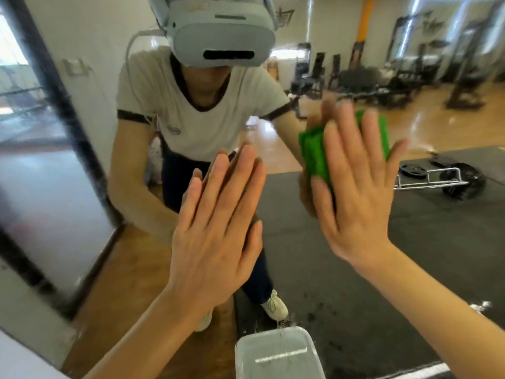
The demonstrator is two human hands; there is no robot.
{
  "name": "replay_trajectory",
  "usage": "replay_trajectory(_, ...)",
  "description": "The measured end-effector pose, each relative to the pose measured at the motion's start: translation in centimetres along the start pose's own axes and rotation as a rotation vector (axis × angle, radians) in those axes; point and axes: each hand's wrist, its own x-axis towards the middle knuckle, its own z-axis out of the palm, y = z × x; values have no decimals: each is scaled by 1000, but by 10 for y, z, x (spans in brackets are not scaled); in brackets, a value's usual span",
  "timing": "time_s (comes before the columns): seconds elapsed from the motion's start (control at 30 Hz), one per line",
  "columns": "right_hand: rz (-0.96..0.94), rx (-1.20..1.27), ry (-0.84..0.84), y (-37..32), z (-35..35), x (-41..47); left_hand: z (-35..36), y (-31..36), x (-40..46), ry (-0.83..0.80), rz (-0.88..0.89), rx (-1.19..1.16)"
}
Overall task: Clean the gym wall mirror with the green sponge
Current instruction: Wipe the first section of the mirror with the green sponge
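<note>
1. Gym wall mirror (pixel 341 255) w/ reflected weights, floor mats.
2. Green sponge (pixel 314 154) pinned flat to glass under right hand (pixel 358 192), fingers straight; long axis approx. vertical.
3. Left hand (pixel 216 236) flat on glass, grasping nothing, just beside.

Sponge (pixel 317 151) – bright green; floor mat (pixel 355 269) – black.

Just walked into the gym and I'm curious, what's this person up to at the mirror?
A person is cleaning the wall mirror. Their right hand presses a green sponge flat against the glass with straight fingers, while the left hand rests open-palmed on the mirror beside it. A clear plastic tub sits below, near the base of the mirror. Their reflection, wearing a headset, faces them.
</note>
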Motion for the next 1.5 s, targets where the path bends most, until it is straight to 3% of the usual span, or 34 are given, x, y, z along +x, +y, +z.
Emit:
replay_trajectory(0.1,56,-8,49,-1,3,0,-1,2,1,5,-7,4)
replay_trajectory(0.3,-204,-206,-242,5,-3,-130,-3,0,0,-23,10,6)
replay_trajectory(0.37,-194,-165,-188,15,-6,-101,-3,0,0,-25,11,5)
replay_trajectory(0.53,129,-9,86,26,-4,-3,-3,2,0,-5,-1,11)
replay_trajectory(0.6,55,-36,27,23,-2,-32,-2,1,-1,-6,-2,10)
replay_trajectory(0.73,-159,-189,-244,31,-10,-144,-3,7,1,8,-20,-50)
replay_trajectory(0.8,-230,-196,-272,40,-16,-141,-5,16,3,-9,-21,-106)
replay_trajectory(0.87,-210,-137,-194,50,-19,-97,-4,32,7,-23,6,-129)
replay_trajectory(0.97,41,-24,18,60,-19,-15,6,58,25,-25,31,-153)
replay_trajectory(1.03,93,-11,71,60,-17,-1,14,72,37,-19,26,-164)
replay_trajectory(1.2,-265,-147,-259,73,-22,-131,27,83,44,-52,2,-89)
replay_trajectory(1.3,-393,-174,-279,90,-30,-130,30,82,44,-55,4,-22)
replay_trajectory(1.5,44,-13,43,106,-32,-14,31,85,45,-31,-20,-8)
